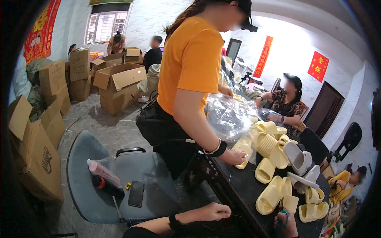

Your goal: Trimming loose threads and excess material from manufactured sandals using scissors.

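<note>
My left hand (214,211) is closed in a loose fist above the table's near edge; a thin pale strand shows beside it, and whatever it may hold is hidden. At the lower right, my right hand (287,225) grips green-handled scissors (284,216), whose tips are hard to make out. Just beyond them lie pale yellow slippers (268,196) on the black table (242,190). A person in an orange shirt stands ahead, with one hand (235,157) on a yellow slipper (243,147) in clear plastic.
Grey slippers (295,155) lie among the yellow ones. Clear plastic bags (232,119) are heaped farther back, near a seated person. A grey chair (152,198) at left bears a phone (136,194) and bottles. Cardboard boxes (119,85) stand on the floor.
</note>
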A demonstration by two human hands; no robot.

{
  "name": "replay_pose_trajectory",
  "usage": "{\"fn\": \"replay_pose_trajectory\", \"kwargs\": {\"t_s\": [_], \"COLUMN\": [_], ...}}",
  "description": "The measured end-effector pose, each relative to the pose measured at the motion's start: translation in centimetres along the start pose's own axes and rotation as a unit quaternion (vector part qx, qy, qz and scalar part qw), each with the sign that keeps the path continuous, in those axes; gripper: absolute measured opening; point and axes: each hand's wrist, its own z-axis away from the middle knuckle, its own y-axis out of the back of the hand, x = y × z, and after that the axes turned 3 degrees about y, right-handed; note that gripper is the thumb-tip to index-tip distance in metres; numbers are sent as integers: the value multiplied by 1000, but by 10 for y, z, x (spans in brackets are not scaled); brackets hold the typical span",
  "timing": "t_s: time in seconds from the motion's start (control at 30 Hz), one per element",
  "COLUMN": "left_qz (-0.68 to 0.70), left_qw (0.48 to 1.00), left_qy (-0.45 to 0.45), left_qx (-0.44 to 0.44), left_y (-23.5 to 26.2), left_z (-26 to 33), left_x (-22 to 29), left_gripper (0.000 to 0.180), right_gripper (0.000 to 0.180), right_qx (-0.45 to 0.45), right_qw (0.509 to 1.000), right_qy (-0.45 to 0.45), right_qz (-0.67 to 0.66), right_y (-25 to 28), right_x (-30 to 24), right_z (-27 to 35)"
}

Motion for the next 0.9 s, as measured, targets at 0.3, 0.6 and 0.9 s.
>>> {"fn": "replay_pose_trajectory", "kwargs": {"t_s": [0.3,0.6,0.9], "left_qz": [-259,-448,-346], "left_qw": [956,868,911], "left_qy": [51,99,164], "left_qx": [130,190,-152], "left_y": [32,22,2], "left_z": [50,61,54], "left_x": [-48,-83,-108], "left_gripper": [22,36,59], "right_gripper": [33,50,47], "right_qx": [12,21,16], "right_qw": [1000,998,1000], "right_qy": [-15,-34,-16], "right_qz": [15,-50,-4], "right_y": [-1,-3,6], "right_x": [13,13,29], "right_z": [-8,-13,-32]}}
